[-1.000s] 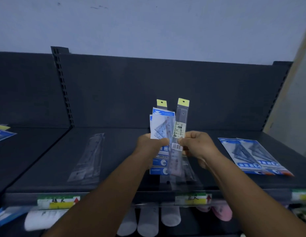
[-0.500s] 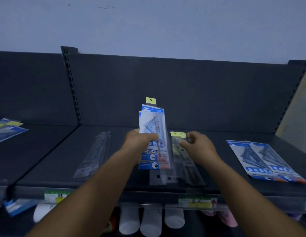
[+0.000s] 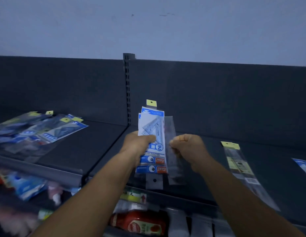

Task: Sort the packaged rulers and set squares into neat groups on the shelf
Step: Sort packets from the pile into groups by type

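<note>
The stack of set-square packs stands upright above the front of the shelf, gripped by the left hand, whose thumb lies across its face; the yellow-tabbed ruler pack that the right hand carried a second ago now lies flat on the shelf, well to the right. The right hand has returned and pinches a clear ruler sleeve just beside the stack, fingers curled on it (edges blurred, contents unreadable). View has swung left: a mixed heap on the neighbouring shelf section awaits sorting, so the task looks well short of finished.
</note>
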Demonstrator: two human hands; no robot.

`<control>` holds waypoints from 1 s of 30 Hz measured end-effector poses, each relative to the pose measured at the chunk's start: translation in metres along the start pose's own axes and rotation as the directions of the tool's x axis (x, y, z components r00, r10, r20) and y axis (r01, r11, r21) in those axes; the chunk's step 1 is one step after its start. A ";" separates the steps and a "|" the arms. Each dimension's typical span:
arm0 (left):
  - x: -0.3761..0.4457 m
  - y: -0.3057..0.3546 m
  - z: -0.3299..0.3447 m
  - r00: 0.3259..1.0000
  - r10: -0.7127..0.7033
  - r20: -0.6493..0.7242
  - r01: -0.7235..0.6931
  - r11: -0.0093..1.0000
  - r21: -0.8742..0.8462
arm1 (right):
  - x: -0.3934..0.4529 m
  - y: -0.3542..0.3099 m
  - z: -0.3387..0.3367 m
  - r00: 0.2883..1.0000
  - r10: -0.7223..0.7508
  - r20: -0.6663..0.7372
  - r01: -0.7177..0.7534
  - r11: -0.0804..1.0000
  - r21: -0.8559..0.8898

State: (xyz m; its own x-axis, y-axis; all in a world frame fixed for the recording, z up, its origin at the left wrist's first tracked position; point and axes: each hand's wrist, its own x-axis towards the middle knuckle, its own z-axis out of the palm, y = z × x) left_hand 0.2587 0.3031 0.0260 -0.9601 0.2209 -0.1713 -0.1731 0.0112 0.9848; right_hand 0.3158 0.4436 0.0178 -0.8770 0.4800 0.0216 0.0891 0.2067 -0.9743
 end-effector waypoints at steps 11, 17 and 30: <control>0.019 0.007 -0.070 0.999 -0.020 0.029 0.020 1.000 0.013 | 0.019 0.000 0.064 0.989 -0.111 -0.097 0.077 0.949 -0.305; 0.014 0.003 -0.050 0.988 0.031 0.150 -0.037 0.999 0.036 | -0.001 -0.017 0.068 0.999 0.037 0.024 -0.039 0.996 0.083; -0.011 -0.002 0.046 0.954 -0.030 0.299 0.034 0.999 -0.007 | -0.014 0.005 -0.039 0.973 0.121 -0.196 -0.095 0.986 0.136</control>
State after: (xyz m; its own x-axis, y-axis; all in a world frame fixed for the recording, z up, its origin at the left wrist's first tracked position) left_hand 0.2792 0.3452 0.0269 -0.8448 0.5020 -0.1851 -0.2074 0.0117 0.9782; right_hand 0.3473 0.4715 0.0210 -0.7500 0.6594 -0.0526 0.1071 0.0426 -0.9933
